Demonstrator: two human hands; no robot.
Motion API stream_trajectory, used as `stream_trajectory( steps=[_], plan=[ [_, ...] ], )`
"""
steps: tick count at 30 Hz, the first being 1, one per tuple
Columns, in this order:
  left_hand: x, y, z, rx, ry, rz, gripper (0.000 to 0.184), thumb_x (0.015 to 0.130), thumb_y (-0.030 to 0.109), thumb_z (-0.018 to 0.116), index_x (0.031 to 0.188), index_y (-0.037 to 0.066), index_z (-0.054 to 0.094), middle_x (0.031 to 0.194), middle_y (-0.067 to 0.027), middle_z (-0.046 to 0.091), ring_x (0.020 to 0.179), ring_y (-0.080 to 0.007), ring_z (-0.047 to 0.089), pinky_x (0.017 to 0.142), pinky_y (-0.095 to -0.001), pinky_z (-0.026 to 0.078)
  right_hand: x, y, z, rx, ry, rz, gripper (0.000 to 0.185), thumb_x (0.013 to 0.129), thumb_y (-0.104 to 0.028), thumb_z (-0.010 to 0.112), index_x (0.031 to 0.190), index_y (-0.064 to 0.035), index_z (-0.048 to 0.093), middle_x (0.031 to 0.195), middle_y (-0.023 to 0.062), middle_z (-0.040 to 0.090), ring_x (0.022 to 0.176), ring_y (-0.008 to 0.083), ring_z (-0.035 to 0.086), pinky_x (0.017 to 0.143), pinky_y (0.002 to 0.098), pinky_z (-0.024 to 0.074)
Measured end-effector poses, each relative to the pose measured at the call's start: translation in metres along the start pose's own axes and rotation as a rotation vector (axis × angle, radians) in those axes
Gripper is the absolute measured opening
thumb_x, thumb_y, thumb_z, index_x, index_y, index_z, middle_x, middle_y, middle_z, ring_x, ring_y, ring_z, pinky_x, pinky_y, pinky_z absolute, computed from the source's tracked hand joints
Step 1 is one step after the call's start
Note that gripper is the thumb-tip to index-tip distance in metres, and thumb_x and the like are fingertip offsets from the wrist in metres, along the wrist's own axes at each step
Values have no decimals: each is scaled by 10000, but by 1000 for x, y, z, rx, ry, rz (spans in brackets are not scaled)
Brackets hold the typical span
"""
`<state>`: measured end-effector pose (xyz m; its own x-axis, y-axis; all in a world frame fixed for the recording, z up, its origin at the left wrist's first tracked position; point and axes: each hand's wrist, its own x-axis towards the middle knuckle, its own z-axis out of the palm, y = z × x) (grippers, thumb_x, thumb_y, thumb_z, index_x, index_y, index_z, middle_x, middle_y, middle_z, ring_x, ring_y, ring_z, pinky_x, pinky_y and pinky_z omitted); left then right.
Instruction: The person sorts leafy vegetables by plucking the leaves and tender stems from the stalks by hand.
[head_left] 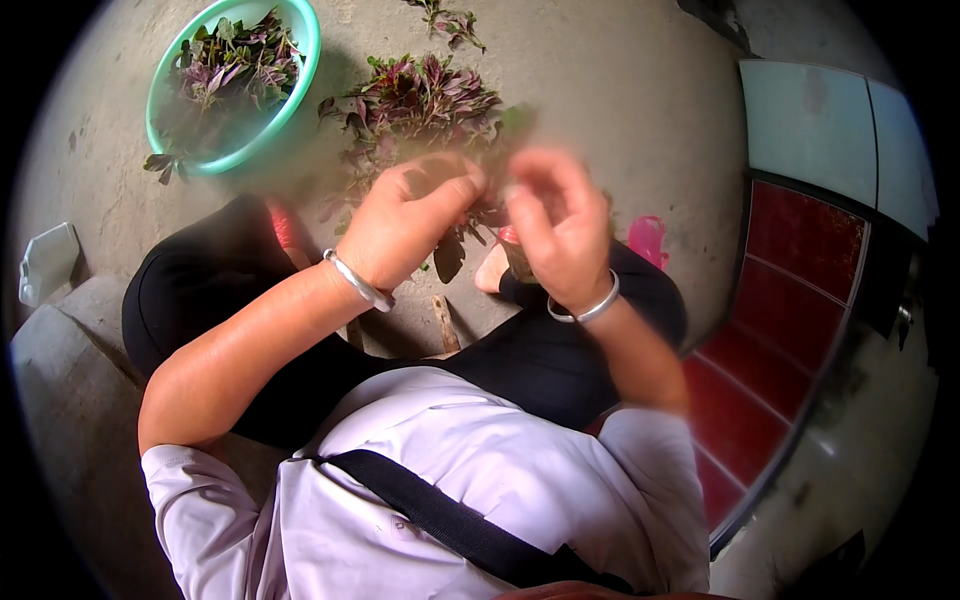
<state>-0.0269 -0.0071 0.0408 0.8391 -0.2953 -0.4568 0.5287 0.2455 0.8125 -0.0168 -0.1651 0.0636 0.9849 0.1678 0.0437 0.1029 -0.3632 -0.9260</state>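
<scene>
My left hand (410, 215) is raised over the floor with thumb and forefinger pinched together on a leafy stem. Close to its right, my right hand (565, 220) has its fingers curled round, and a blurred bit of green shows at its fingertips. Dark leaves (449, 258) hang below and between the two hands. Beyond them lies a pile of purple-green leafy stems (420, 98) on the concrete floor. A turquoise basin (312, 70) at the upper left holds more purple and green leaves (235, 62). Haze blurs the area around the fingertips.
A few loose sprigs (455, 28) lie at the top. A pink plastic item (648, 238) is beside my right knee. Red tiles (780, 310) and pale panels (810, 125) line the right side. A whitish object (48, 262) stands at the far left.
</scene>
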Motion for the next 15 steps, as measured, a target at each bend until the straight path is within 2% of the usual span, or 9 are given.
stream_trajectory(
  steps=[3, 6, 9, 12, 15],
  plan=[
    [-4, 1, 1, 89, 4, 47, 195, 815, 172, 536, 913, 8, 573, 760, -24, 584, 652, -68, 506, 568, -214, 417, 3, 0, -6, 25, -55, -17, 113, 734, -60, 600, 814, -2, 545, 697, 26, 497, 557, 72, 459, 496, 208, 381],
    [-4, -2, 3, 229, 38, 209, 183, 813, 141, 539, 927, 1, 565, 769, -41, 591, 691, -92, 535, 622, -235, 445, 3, 1, -6, 40, -60, 23, 132, 748, -84, 624, 813, 1, 547, 708, 23, 493, 553, 59, 450, 488, 195, 372],
    [-4, -2, 5, 234, 75, 262, 163, 794, 109, 548, 906, -7, 571, 808, -79, 605, 723, -128, 563, 659, -253, 462, 3, 1, -6, 25, -68, 94, 114, 774, -90, 620, 806, -3, 553, 707, 12, 492, 558, 43, 448, 484, 183, 366],
    [-3, 2, 2, 473, 76, 402, 112, 784, 101, 572, 869, 28, 564, 805, -35, 555, 751, -146, 478, 707, -258, 391, 1, -2, -5, 128, -54, 168, 65, 791, -58, 593, 796, -5, 556, 707, 3, 492, 562, 37, 451, 490, 183, 369],
    [-1, 2, 3, 730, 228, 676, 119, 712, 95, 628, 823, 55, 609, 804, -76, 586, 733, -230, 525, 681, -319, 409, 2, -3, -6, 91, -50, 185, 56, 794, -53, 590, 794, -7, 558, 703, 0, 495, 564, 36, 454, 498, 182, 370]
  ],
)
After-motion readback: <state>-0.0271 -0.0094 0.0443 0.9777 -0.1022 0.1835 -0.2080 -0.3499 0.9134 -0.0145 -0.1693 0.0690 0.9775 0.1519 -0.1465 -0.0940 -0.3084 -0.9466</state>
